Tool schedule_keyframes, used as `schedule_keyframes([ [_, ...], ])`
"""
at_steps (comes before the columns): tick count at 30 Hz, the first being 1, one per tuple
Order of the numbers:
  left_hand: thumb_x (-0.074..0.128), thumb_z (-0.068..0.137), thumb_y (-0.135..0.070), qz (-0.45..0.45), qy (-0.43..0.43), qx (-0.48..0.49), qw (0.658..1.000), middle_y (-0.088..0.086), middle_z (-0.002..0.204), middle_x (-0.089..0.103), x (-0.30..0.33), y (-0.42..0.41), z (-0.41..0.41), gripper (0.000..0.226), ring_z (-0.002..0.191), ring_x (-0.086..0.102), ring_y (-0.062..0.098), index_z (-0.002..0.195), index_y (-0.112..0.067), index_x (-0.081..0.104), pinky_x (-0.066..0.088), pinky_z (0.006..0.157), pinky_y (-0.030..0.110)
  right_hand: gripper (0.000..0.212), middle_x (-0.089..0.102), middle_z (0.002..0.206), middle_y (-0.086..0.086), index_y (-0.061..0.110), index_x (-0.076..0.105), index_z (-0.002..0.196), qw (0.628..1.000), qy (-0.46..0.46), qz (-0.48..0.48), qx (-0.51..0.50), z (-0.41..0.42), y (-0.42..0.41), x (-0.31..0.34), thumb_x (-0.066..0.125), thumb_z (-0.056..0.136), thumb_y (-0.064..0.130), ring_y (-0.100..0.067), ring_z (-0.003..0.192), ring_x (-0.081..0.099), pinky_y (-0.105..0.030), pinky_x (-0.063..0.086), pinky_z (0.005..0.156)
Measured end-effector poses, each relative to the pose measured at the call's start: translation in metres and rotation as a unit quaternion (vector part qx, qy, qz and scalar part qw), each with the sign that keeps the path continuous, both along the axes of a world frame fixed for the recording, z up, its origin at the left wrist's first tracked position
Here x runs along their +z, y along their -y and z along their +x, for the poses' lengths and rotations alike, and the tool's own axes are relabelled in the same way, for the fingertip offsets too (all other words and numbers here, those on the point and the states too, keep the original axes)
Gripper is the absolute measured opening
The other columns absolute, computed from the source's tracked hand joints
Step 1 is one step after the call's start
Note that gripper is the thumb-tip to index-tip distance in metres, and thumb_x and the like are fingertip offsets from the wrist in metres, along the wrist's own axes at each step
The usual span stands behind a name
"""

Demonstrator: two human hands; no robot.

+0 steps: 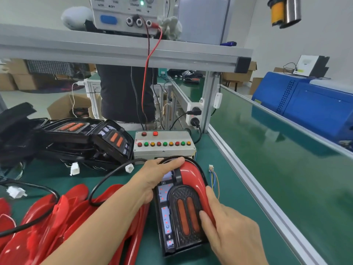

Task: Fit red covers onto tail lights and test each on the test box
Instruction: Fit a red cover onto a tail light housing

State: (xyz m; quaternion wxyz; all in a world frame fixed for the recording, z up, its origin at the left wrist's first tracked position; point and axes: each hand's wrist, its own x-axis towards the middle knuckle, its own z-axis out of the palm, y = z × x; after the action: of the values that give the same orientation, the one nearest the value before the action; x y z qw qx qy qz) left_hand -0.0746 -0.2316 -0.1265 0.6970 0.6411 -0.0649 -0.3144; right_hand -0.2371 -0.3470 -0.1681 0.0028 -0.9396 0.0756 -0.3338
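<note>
A black tail light (181,213) with two orange lenses lies on the green mat in front of me, a red cover (193,176) sitting over its top and right side. My left hand (158,178) lies across the top left of the light, fingers reaching onto the cover's curve. My right hand (227,224) presses on the cover's right edge, thumb on the black bezel. The grey test box (164,148), with a row of red, green and yellow buttons, stands just behind the light.
Several loose red covers (63,222) are heaped at the lower left under a black cable (107,180). Uncovered black tail lights (80,138) are stacked at the left. A power supply (124,14) stands on the shelf above. An aluminium rail (248,180) borders the mat's right side.
</note>
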Motion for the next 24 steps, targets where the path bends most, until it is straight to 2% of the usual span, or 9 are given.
schedule_keyframes([
  [2,0.078,0.068,-0.038,0.024,0.0,-0.006,1.0,0.001,0.084,0.076,0.0,-0.002,0.001,0.038,0.068,0.072,0.012,0.098,-0.016,0.071,0.051,0.049,0.017,0.056,0.065,0.058,0.004,0.008,0.074,0.11,0.999,0.037,0.002,0.022,-0.001,0.001,-0.005,0.028,0.102,0.039,-0.013,0.042,0.057,-0.017,0.037,0.034],
  [5,0.078,0.059,-0.045,0.035,0.014,-0.011,0.999,-0.004,0.082,0.075,0.002,-0.003,0.001,0.047,0.068,0.071,0.006,0.096,-0.018,0.071,0.05,0.049,0.014,0.057,0.065,0.058,0.003,0.006,0.074,0.108,0.997,0.066,0.0,0.032,-0.002,-0.001,-0.006,0.027,0.103,0.037,-0.014,0.043,0.057,-0.018,0.039,0.034],
  [8,0.076,0.068,-0.044,0.036,0.02,-0.014,0.999,-0.014,0.073,0.073,0.006,-0.004,-0.002,0.033,0.059,0.066,-0.005,0.091,-0.02,0.071,0.045,0.043,0.008,0.051,0.065,0.059,0.002,0.005,0.074,0.107,0.995,0.082,0.024,0.041,-0.006,-0.004,-0.007,0.034,0.102,0.035,-0.014,0.042,0.056,-0.018,0.039,0.034],
  [11,0.076,0.063,-0.048,0.035,0.02,-0.013,0.999,-0.003,0.092,0.075,0.002,-0.006,0.0,0.043,0.074,0.069,0.005,0.094,-0.019,0.071,0.05,0.053,0.015,0.053,0.065,0.059,0.003,0.004,0.074,0.107,0.994,0.09,0.039,0.047,-0.009,-0.006,-0.01,0.032,0.102,0.037,-0.013,0.041,0.055,-0.018,0.04,0.035],
  [14,0.076,0.071,-0.038,0.006,-0.003,-0.025,1.0,0.002,0.081,0.075,0.001,-0.005,-0.003,0.028,0.065,0.071,0.011,0.087,-0.016,0.072,0.051,0.047,0.017,0.057,0.06,0.054,0.004,0.003,0.073,0.108,0.993,0.09,0.052,0.052,-0.009,-0.009,-0.012,0.03,0.102,0.039,-0.012,0.039,0.051,-0.019,0.039,0.036],
  [18,0.076,0.074,-0.033,-0.009,-0.013,-0.036,0.999,0.009,0.087,0.075,0.003,-0.005,-0.003,0.034,0.072,0.073,0.02,0.098,-0.01,0.071,0.053,0.051,0.022,0.051,0.056,0.051,0.003,0.004,0.073,0.109,0.993,0.097,0.041,0.057,-0.007,-0.009,-0.013,0.035,0.1,0.037,-0.012,0.039,0.049,-0.02,0.038,0.035],
  [20,0.076,0.074,-0.03,-0.012,-0.011,-0.041,0.999,0.01,0.089,0.075,0.003,-0.007,-0.003,0.032,0.073,0.073,0.02,0.098,-0.01,0.072,0.054,0.052,0.022,0.043,0.058,0.055,0.005,0.011,0.074,0.111,0.994,0.087,0.041,0.045,-0.008,-0.007,-0.01,0.046,0.091,0.037,-0.013,0.044,0.052,-0.02,0.039,0.035],
  [22,0.076,0.074,-0.024,-0.025,-0.004,-0.039,0.999,0.012,0.089,0.075,0.003,-0.009,-0.003,0.027,0.071,0.073,0.022,0.095,-0.009,0.073,0.054,0.053,0.024,0.037,0.058,0.064,0.011,0.03,0.072,0.115,0.993,0.062,0.095,0.019,-0.011,-0.002,-0.01,0.053,0.085,0.039,-0.007,0.058,0.052,-0.019,0.041,0.044],
  [24,0.075,0.075,-0.02,-0.03,0.005,-0.036,0.999,0.015,0.089,0.074,0.003,-0.01,-0.003,0.023,0.069,0.072,0.023,0.094,-0.007,0.073,0.055,0.053,0.026,0.038,0.057,0.088,0.019,0.054,0.059,0.118,0.958,0.001,0.286,0.039,-0.011,0.0,-0.006,0.066,0.085,0.038,0.002,0.083,0.055,-0.011,0.041,0.061],
])
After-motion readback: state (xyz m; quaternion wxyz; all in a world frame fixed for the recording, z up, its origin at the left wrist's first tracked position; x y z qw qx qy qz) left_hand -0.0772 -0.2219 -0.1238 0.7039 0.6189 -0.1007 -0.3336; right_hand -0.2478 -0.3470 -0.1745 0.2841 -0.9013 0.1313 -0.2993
